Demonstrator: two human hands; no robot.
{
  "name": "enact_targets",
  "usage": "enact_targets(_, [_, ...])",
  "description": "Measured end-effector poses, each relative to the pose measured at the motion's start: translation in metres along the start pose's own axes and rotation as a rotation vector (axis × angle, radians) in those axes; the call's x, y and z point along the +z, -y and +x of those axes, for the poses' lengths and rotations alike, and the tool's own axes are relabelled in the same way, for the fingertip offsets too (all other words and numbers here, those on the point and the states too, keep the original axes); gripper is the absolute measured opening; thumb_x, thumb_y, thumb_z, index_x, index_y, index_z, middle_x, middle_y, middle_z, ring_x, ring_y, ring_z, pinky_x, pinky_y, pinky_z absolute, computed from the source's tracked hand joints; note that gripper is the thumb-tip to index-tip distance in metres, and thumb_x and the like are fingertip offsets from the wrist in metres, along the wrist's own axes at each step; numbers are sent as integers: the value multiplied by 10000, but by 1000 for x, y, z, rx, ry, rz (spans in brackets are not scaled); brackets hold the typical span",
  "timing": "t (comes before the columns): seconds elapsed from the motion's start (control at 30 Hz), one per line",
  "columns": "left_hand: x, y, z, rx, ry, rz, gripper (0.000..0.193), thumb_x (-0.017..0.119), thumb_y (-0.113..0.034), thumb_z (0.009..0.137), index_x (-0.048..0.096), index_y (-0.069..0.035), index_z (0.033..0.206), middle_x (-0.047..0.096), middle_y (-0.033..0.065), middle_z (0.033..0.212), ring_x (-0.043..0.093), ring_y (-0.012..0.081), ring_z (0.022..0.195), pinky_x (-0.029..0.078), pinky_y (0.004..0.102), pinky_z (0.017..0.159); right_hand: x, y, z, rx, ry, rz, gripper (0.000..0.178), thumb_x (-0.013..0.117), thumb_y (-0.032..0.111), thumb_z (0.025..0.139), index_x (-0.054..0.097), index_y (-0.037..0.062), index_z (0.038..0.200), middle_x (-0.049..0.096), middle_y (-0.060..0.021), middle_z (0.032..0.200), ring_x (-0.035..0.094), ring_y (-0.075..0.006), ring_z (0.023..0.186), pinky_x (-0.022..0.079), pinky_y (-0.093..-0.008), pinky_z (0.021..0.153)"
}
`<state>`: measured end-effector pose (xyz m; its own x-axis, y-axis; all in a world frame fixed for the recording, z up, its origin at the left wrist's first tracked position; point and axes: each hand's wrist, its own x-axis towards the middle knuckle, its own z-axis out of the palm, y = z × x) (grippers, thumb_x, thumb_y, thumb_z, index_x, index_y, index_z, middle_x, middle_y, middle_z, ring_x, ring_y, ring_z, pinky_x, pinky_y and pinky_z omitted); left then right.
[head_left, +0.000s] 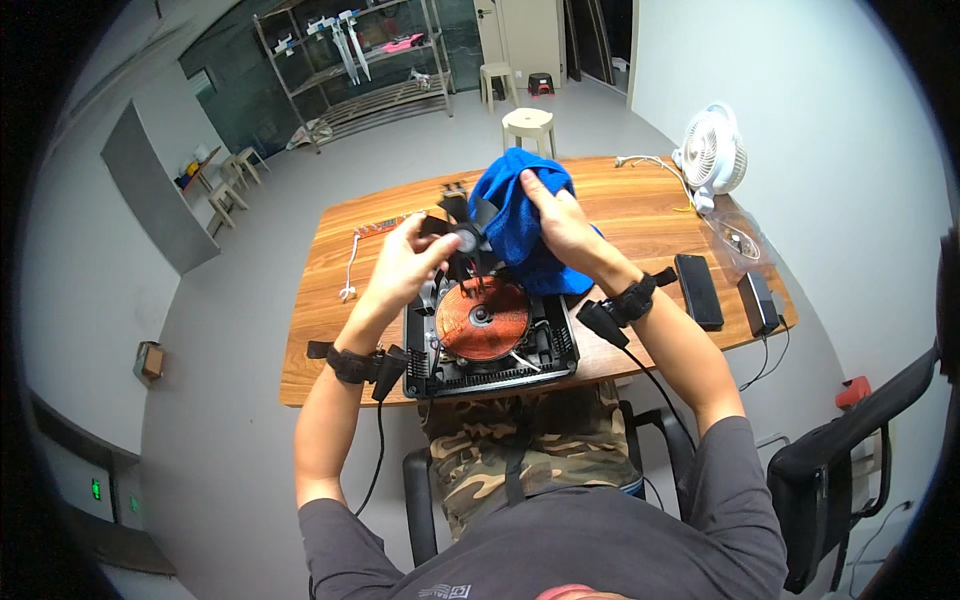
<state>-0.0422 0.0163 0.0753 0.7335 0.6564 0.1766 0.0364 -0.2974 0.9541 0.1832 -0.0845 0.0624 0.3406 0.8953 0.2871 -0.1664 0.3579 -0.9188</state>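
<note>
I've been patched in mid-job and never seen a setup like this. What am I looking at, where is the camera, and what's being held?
There is no machine arm here: these are a person's own bare hands, with black straps and cables at the wrists. The single picture comes from a wide fisheye camera worn on the head, looking down, so straight edges bend and picture left is the person's left.

The left hand holds a small black fan; the right hand grips a blue cloth. Below them, on the wooden table, sits an opened black case with a round copper-coloured coil inside. To the right are a phone, a black power adapter and a white fan.
</note>
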Motion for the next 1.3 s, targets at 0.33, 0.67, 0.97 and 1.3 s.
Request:
enact_targets(0.33, [0, -16, 11, 321, -310, -96, 315, 719, -301, 958, 602, -87, 1157, 713, -5, 1028, 608, 46, 862, 446, 207, 687, 15, -11, -9, 33, 409, -370, 376, 506, 310, 1039, 628, -45, 1020, 601, 5, 922, 532, -92, 831, 469, -285, 772])
enact_targets(0.67, [14, -22, -1, 317, -365, -155, 260, 709, -280, 970, 609, -98, 1127, 675, -49, 945, 546, 24, 794, 395, 198, 654, 48, -6, -15, -250, 320, -539, 284, 619, 240, 1014, 619, -29, 1105, 655, -76, 984, 597, -172, 942, 495, -329, 880])
enact_targets(0.97, [13, -14, -1, 290, -407, -216, 265, 679, -256, 995, 559, -69, 1139, 681, -1, 1020, 558, 24, 833, 397, 190, 634, 29, 13, -1, -293, 379, -597, 373, 719, 228, 932, 615, -13, 1197, 695, -167, 1064, 655, -250, 978, 507, -370, 920])
enact_targets(1.3, [-9, -2, 16, 272, -448, -302, 262, 688, -270, 986, 554, -94, 1125, 642, -29, 964, 547, 40, 797, 431, 208, 693, -36, 57, 16, -319, 149, -497, 286, 609, 262, 1015, 643, 10, 1147, 687, -44, 979, 628, -132, 915, 523, -318, 856])
